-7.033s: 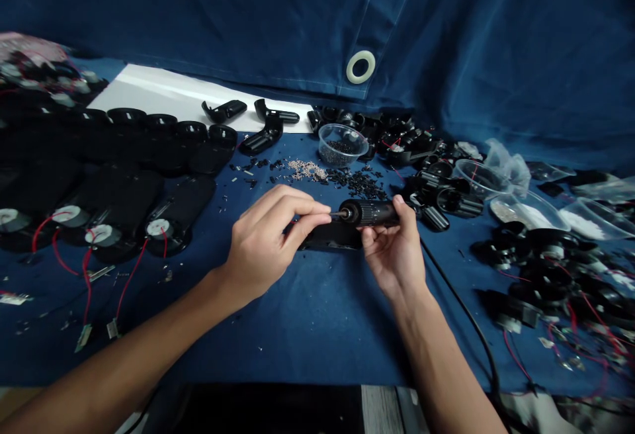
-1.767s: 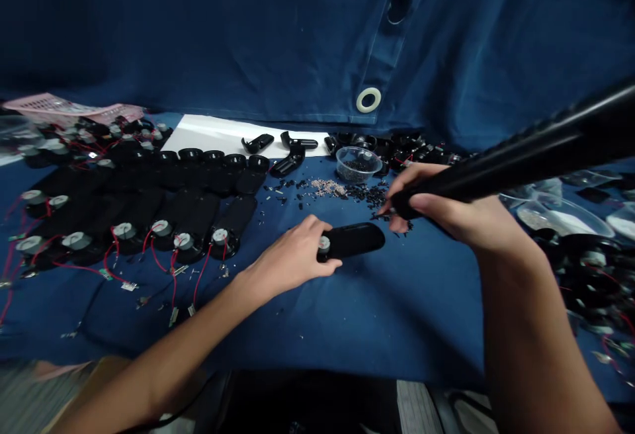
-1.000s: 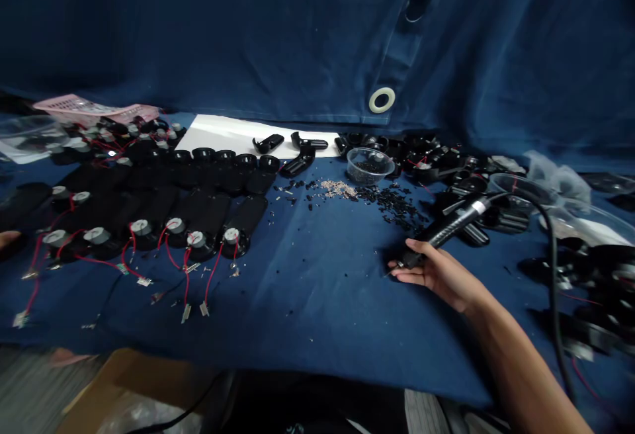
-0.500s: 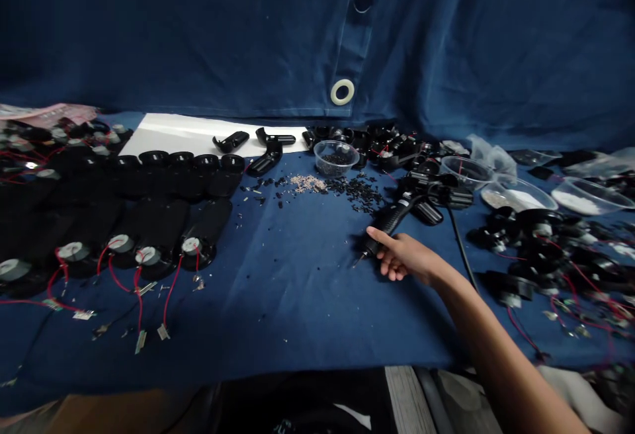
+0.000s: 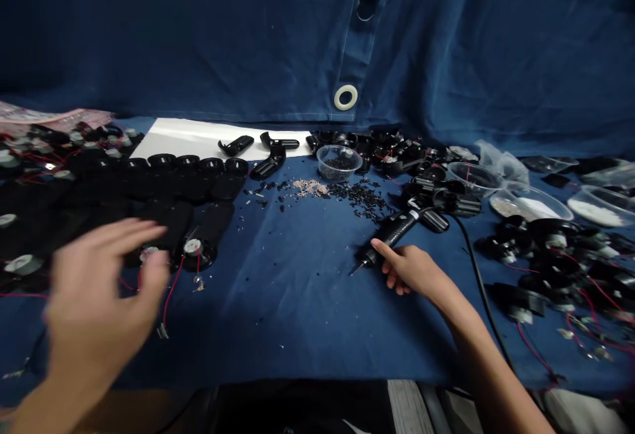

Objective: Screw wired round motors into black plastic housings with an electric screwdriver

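Note:
My left hand (image 5: 102,288), blurred, hovers over the black housings at the left with thumb and fingers apart and nothing in it. Beneath and beside it are round silver motors with red wires; one motor (image 5: 192,247) shows clearly on a black housing (image 5: 215,222). On the right, my right hand (image 5: 411,268) is closed at the lower part of a black electric screwdriver (image 5: 394,227), thumb along its side and fingers curled. The screwdriver lies slanted, its thin bit pointing toward the lower left and its cord running off to the right.
Loose small black parts (image 5: 367,197) and a pile of screws (image 5: 310,187) lie mid-table by a clear tub (image 5: 338,163). Black shells rest on a white sheet (image 5: 183,136). Several motor assemblies (image 5: 550,242) and clear bowls (image 5: 530,202) crowd the right. A blue curtain (image 5: 223,43) hangs behind.
My left hand has come into view from the lower left, over the housings. My right hand stays at the screwdriver, and the whole view has shifted slightly.

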A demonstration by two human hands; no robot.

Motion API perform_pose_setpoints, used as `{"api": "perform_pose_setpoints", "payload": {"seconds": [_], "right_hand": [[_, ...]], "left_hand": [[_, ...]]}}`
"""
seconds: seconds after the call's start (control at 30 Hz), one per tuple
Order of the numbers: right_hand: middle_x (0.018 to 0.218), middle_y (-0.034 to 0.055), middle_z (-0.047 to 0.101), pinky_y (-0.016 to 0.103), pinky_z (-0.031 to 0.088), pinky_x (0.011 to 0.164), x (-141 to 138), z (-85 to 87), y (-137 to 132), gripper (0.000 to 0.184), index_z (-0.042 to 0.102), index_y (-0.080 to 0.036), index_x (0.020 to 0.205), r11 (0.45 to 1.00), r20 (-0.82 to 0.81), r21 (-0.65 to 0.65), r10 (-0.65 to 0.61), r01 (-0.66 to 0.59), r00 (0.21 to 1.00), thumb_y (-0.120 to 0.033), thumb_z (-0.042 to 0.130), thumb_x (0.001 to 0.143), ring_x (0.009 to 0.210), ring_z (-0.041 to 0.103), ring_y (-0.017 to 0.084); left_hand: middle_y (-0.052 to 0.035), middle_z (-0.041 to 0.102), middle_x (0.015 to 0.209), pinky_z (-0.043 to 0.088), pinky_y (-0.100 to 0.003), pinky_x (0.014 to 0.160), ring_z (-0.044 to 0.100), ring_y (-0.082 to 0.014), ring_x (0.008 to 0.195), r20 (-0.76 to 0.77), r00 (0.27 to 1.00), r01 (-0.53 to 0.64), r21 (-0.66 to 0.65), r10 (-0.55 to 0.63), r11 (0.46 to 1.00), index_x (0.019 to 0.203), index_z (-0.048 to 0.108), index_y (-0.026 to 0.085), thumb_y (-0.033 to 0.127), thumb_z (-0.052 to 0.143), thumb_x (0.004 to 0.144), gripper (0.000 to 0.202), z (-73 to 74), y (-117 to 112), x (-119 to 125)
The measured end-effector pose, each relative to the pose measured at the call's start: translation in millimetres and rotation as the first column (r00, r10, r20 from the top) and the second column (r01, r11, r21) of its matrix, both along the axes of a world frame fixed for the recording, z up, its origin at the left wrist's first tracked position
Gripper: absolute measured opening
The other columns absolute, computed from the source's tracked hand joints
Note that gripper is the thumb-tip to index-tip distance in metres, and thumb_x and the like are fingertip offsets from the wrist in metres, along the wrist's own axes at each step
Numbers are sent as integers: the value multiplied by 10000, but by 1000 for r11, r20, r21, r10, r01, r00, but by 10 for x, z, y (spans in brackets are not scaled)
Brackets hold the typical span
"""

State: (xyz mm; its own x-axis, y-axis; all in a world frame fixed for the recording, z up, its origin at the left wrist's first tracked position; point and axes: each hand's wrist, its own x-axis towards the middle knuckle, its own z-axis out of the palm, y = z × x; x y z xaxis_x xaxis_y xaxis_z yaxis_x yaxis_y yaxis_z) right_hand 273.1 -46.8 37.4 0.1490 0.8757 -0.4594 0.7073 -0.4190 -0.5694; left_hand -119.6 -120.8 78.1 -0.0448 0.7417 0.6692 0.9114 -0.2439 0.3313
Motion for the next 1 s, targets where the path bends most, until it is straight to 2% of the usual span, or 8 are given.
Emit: {"api": "perform_pose_setpoints", "payload": {"seconds": [0.1,0.27,0.37,0.53,0.6,0.67,0.77,1.0], "right_hand": [[529,62,622,246,451,433,4,-22,-48,579,529,-169,672,999,-13,40,-21,21,1000,-719,387,785,396,558,127],[574,39,628,269,451,482,38,-30,-132,536,546,-185,754,995,-45,95,3,1,999,-692,378,805,461,572,146],[642,40,645,289,448,569,132,28,-257,485,563,-200,766,953,87,301,-66,37,994,-646,383,828,555,596,167],[1011,171,626,401,414,849,667,68,-513,395,576,-141,1068,565,424,823,-538,-62,729,-418,399,849,968,571,295],[1032,240,587,471,389,858,1008,-3,-580,491,552,-91,1170,611,552,785,-618,-99,559,-385,364,825,1059,516,372],[976,241,591,478,417,753,1340,-106,-629,474,605,-136,1086,720,609,694,-600,17,518,-395,324,807,928,556,383],[833,181,610,452,439,727,1678,-228,-696,372,619,-227,914,859,578,506,-402,74,711,-480,424,723,783,585,355],[852,180,612,434,394,668,1822,-197,-854,342,497,-339,767,881,503,446,-393,158,770,-568,627,548,837,593,358]], "left_hand": [[-54,530,1172,360,-439,1048,476,-224,1163,-73,965,242,-107,-251,964,1159,494,257,181,526,875,296,-113,166,500],[-55,558,1131,394,-397,946,481,-211,1112,2,804,552,-372,-595,746,1027,596,214,309,429,960,203,-240,299,1237],[-48,560,1136,395,-393,922,487,-211,1088,33,726,635,-416,-687,651,1051,597,210,378,421,963,259,-309,346,1544],[-75,517,1175,424,-409,900,497,-244,1050,69,745,618,-447,-664,647,1255,441,197,504,511,889,483,-411,475,2014],[-87,517,1144,437,-415,878,501,-259,1024,51,771,585,-453,-635,673,1274,407,178,540,561,841,585,-426,527,2206],[-96,521,1115,445,-411,855,502,-266,1003,16,793,548,-453,-608,703,1262,406,161,538,592,817,612,-429,579,2386],[-105,533,1077,450,-399,831,509,-265,976,-41,836,475,-446,-547,759,1215,434,139,465,607,828,535,-437,684,2612],[-137,542,1029,466,-389,807,529,-267,951,-26,871,403,-534,-490,744,1041,508,85,321,559,874,293,-550,960,2886]]}}
